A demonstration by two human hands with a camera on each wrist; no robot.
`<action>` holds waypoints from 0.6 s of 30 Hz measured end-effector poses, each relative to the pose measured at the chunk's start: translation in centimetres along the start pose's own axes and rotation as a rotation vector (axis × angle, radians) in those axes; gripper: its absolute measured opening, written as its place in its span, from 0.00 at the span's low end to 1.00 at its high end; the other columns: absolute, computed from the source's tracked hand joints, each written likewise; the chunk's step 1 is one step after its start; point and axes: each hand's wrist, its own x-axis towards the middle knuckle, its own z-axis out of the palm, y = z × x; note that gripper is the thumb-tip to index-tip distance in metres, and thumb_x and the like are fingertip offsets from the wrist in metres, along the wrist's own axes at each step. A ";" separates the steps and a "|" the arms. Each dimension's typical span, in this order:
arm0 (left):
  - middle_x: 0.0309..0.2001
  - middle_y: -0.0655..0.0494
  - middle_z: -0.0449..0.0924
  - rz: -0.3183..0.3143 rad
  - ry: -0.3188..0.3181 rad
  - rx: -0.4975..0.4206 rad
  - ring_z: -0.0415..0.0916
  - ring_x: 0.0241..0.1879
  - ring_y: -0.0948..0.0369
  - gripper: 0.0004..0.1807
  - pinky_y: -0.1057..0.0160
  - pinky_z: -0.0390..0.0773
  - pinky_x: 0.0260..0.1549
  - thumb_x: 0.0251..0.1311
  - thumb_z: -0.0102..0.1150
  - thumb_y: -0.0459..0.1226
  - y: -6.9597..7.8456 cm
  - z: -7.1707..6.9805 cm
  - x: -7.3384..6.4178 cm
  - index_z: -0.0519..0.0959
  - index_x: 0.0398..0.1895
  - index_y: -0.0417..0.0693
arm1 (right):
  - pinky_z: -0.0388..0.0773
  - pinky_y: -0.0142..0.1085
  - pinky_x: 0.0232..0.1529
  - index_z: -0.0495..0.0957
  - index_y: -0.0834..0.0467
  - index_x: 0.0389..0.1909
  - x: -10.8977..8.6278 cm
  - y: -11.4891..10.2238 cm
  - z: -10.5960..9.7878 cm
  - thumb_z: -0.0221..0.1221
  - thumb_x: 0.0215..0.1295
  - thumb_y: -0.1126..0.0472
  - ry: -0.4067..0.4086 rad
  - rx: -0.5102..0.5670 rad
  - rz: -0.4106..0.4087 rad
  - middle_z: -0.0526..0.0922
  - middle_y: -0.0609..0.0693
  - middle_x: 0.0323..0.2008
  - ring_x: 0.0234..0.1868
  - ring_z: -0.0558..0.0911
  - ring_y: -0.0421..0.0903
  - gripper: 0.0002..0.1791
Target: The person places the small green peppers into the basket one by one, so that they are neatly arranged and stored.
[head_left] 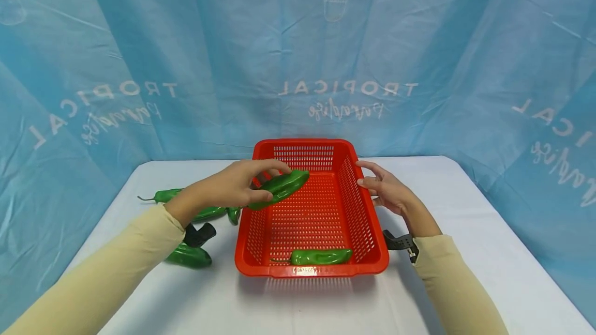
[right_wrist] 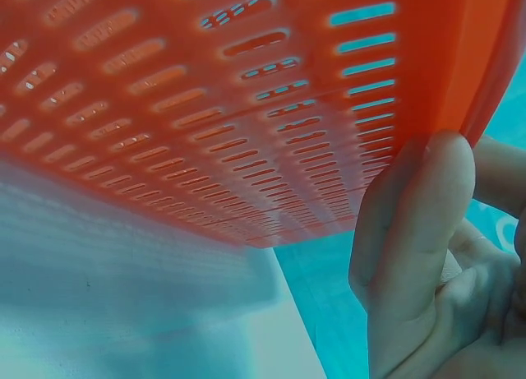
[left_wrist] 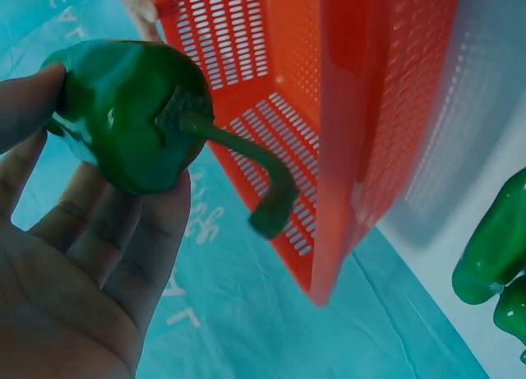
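Note:
My left hand (head_left: 233,185) grips a long green pepper (head_left: 281,186) over the left side of a red plastic basket (head_left: 370,221). In the left wrist view the pepper's curved stem (left_wrist: 255,161) points toward the basket, with thumb and fingers around its body. Inside the basket, along the near wall, lies another green pepper (head_left: 321,257). My right hand (head_left: 388,190) holds the basket's right rim, its fingers bent at the edge. From the right wrist view the thumb and fingers (right_wrist: 419,223) press close to the rim, beside the slotted wall.
Several more green peppers lie on the white table (head_left: 298,309) left of the basket, among them one near the front (head_left: 190,256), partly hidden by my left arm. Behind the table hangs a blue printed curtain (head_left: 233,56).

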 end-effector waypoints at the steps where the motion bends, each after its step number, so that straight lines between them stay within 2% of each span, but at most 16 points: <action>1: 0.58 0.52 0.77 -0.005 -0.013 -0.008 0.78 0.48 0.56 0.30 0.57 0.81 0.45 0.62 0.64 0.34 0.1 0.1 0.1 0.69 0.67 0.63 | 0.86 0.40 0.34 0.50 0.48 0.77 0.0 0.0 0.0 0.58 0.71 0.57 0.002 0.000 0.001 0.86 0.47 0.43 0.34 0.88 0.42 0.38; 11: 0.59 0.51 0.76 -0.009 -0.084 -0.042 0.77 0.50 0.55 0.30 0.61 0.82 0.42 0.62 0.63 0.33 0.6 0.8 1.9 0.70 0.67 0.62 | 0.86 0.42 0.36 0.51 0.47 0.77 -0.1 0.1 0.1 0.57 0.72 0.58 0.008 0.001 0.013 0.86 0.48 0.45 0.36 0.88 0.43 0.37; 18: 0.58 0.52 0.78 -0.012 -0.070 -0.004 0.78 0.51 0.56 0.31 0.61 0.83 0.43 0.61 0.65 0.34 0.9 2.3 3.4 0.71 0.66 0.64 | 0.87 0.42 0.37 0.52 0.47 0.77 -0.2 0.1 0.1 0.56 0.72 0.58 0.017 -0.001 0.006 0.86 0.49 0.46 0.36 0.89 0.43 0.37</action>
